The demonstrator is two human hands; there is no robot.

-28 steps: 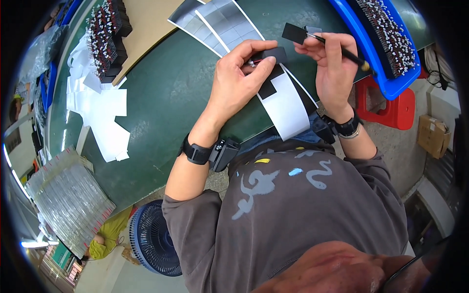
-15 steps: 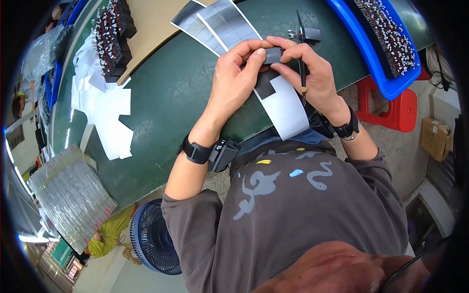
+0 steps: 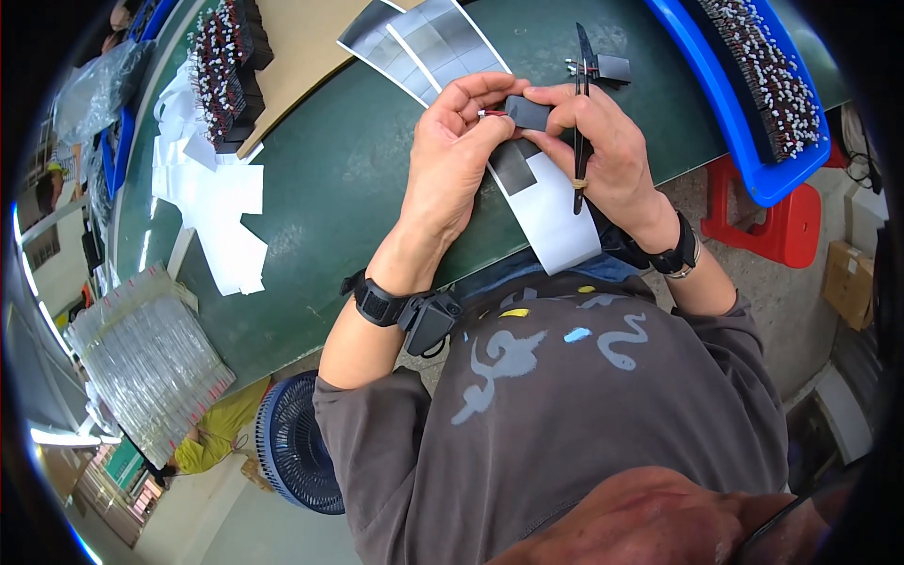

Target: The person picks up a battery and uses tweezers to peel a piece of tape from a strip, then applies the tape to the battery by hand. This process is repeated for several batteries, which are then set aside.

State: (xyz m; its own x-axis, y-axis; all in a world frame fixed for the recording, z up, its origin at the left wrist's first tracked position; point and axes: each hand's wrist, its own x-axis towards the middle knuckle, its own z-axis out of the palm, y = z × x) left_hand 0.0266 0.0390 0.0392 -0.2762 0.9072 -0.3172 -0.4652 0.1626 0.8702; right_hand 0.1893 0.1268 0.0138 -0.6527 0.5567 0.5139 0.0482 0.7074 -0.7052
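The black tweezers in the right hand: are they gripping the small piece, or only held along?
Only held along. The tweezers lie against the right hand; fingertips pinch the dark piece.

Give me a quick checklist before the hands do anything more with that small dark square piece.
1. Grip on the small dark square piece: ok, pinched between the left hand and the right hand.
2. Tweezers: ok, tucked in the right hand, tips pointing away from the body.
3. Red wire end at the piece's left edge: cannot tell whether it is seated; too small.
4. Backing strip: ok, lying flat on the green table, its near end past the table's edge.
5. Spare dark piece: ok, on the table just beyond the tweezer tips.
6. Blue tray: ok, off to the right, untouched.
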